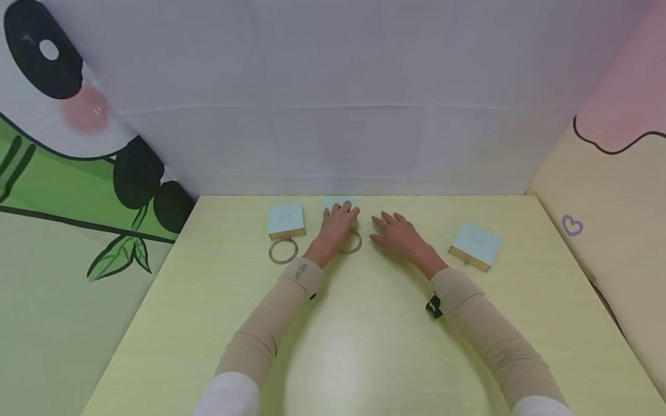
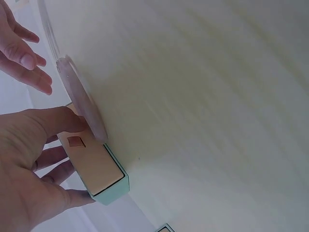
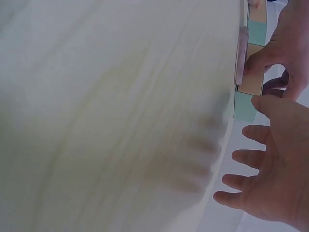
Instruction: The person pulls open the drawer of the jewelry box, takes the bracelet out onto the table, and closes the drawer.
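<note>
My left hand (image 1: 335,227) grips a small light blue box (image 2: 96,166) with a tan side, at the middle back of the table. In the left wrist view the thumb lies on the tan side, and the other fingers reach round the box, partly hidden. A pale ring (image 2: 79,96) lies right in front of this box, near the thumb. To the right, my right hand (image 1: 400,236) is held with its fingers spread and nothing in it. Its fingers (image 3: 248,157) are straight and apart from the box in the right wrist view.
Left of the left hand sits another light blue box (image 1: 286,218), with a second ring (image 1: 283,262) in front of it. A third blue box (image 1: 476,242) lies turned at an angle on the right side. A white cloth wall (image 1: 364,138) rises behind the table's back edge.
</note>
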Action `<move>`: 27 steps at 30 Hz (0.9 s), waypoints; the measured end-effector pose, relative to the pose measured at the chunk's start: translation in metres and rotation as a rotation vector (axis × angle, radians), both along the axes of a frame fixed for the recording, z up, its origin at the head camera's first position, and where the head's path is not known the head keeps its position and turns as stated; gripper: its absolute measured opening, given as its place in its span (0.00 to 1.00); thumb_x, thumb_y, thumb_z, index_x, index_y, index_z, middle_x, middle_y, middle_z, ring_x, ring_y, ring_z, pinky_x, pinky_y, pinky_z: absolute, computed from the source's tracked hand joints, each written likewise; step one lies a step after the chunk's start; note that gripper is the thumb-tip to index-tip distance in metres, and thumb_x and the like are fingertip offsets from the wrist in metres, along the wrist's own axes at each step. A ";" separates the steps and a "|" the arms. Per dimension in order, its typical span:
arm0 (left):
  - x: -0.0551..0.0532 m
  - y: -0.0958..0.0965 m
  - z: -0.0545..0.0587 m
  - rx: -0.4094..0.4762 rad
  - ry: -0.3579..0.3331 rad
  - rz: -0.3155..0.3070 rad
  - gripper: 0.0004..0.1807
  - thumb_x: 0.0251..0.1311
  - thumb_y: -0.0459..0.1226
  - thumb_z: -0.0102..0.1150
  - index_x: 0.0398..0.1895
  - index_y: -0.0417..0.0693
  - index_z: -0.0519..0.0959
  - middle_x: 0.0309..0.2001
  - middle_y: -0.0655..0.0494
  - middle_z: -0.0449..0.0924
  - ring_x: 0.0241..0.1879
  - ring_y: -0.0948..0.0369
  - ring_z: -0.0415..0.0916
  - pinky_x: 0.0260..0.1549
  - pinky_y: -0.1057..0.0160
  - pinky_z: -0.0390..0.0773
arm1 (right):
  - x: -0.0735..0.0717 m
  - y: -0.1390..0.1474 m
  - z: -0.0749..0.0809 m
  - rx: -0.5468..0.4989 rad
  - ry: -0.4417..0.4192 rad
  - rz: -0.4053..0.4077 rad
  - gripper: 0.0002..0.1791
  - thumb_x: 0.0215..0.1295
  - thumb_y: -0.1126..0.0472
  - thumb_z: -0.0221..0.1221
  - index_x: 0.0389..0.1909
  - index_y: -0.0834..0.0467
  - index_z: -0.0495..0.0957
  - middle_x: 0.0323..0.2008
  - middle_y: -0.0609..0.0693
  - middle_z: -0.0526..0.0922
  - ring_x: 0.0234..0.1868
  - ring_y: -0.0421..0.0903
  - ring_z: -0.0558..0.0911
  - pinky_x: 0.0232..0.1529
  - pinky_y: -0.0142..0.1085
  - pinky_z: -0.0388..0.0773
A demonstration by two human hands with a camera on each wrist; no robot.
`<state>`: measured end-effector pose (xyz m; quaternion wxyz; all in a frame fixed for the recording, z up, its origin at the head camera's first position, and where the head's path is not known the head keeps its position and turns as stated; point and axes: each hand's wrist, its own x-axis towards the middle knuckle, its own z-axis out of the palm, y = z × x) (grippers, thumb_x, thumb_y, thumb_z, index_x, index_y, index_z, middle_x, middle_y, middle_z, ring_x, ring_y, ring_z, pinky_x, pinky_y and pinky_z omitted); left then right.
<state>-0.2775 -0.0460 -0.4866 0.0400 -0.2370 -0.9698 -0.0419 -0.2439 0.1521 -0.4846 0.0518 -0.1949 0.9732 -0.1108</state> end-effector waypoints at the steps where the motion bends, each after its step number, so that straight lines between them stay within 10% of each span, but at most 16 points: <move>1: 0.000 0.000 0.000 -0.001 0.001 0.001 0.26 0.67 0.28 0.61 0.67 0.50 0.72 0.61 0.49 0.70 0.60 0.46 0.69 0.63 0.35 0.70 | 0.000 0.000 -0.001 0.002 0.006 0.006 0.33 0.80 0.46 0.48 0.78 0.59 0.61 0.77 0.65 0.58 0.75 0.70 0.58 0.71 0.63 0.61; 11: 0.000 0.000 -0.006 -0.002 0.010 0.004 0.25 0.66 0.29 0.63 0.65 0.49 0.73 0.59 0.49 0.71 0.58 0.46 0.71 0.61 0.35 0.71 | 0.003 -0.001 0.000 0.065 0.037 0.046 0.27 0.84 0.55 0.40 0.75 0.65 0.63 0.75 0.66 0.62 0.76 0.62 0.61 0.77 0.52 0.54; 27: 0.000 -0.005 0.004 -0.006 -0.023 -0.038 0.22 0.71 0.26 0.54 0.65 0.47 0.70 0.60 0.46 0.69 0.60 0.44 0.68 0.63 0.33 0.69 | 0.010 0.019 0.014 0.018 0.011 -0.018 0.31 0.79 0.50 0.52 0.76 0.60 0.63 0.76 0.66 0.60 0.75 0.70 0.59 0.70 0.63 0.63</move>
